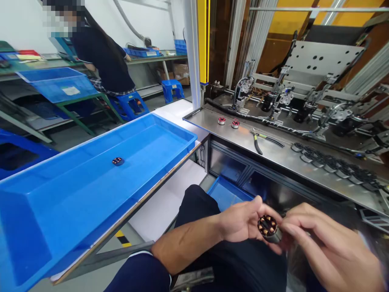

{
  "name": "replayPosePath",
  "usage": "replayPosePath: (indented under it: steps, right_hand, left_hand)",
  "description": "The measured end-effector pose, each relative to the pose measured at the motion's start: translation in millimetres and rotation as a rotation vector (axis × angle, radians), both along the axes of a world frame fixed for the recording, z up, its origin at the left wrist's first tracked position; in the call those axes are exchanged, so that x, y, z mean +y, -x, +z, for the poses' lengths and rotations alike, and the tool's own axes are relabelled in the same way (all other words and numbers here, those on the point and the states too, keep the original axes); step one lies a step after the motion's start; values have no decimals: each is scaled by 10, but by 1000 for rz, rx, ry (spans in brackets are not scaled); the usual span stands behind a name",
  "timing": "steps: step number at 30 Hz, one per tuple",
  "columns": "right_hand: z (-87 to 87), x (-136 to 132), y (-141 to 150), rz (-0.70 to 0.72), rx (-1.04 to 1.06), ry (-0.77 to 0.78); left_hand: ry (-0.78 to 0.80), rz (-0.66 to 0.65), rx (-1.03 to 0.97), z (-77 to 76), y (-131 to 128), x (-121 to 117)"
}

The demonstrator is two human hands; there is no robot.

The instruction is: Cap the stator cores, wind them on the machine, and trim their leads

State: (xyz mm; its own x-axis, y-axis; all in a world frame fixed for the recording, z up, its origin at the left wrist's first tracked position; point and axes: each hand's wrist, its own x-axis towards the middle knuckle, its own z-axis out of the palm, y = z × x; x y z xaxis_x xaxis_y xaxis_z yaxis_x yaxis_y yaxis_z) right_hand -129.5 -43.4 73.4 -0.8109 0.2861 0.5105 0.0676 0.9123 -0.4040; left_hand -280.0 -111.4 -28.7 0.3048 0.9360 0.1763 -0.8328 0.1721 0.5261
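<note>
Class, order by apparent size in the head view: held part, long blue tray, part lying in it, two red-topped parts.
1. Long blue tray
2. Held part, nearer the camera
3. Part in the tray
4. Two red-topped parts, too alike to rank

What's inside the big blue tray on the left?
One small, round, black-and-copper part, on the floor of the tray. The patch directly beneath it is covered; the tray's left end is partly out of frame.
</note>
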Motion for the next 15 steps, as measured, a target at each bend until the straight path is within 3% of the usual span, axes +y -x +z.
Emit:
replayPosePath:
  steps: [2,3,10,15]
  right_hand:
    - [-2,14,-10,-2,-6,-5]
    - [-6,24,-18,-14,-2,-16]
    - [-22,65,-45,-166,35,-66]
    - [-44,50,-51,-173,36,21]
  left_hand:
    - [-52,-198,73,-69,-5,37]
    - [-67,-198,99,-87,-9,42]
    - [-55,324,122,38,-45,-48]
    - [-70,499,145,98,-73,-70]
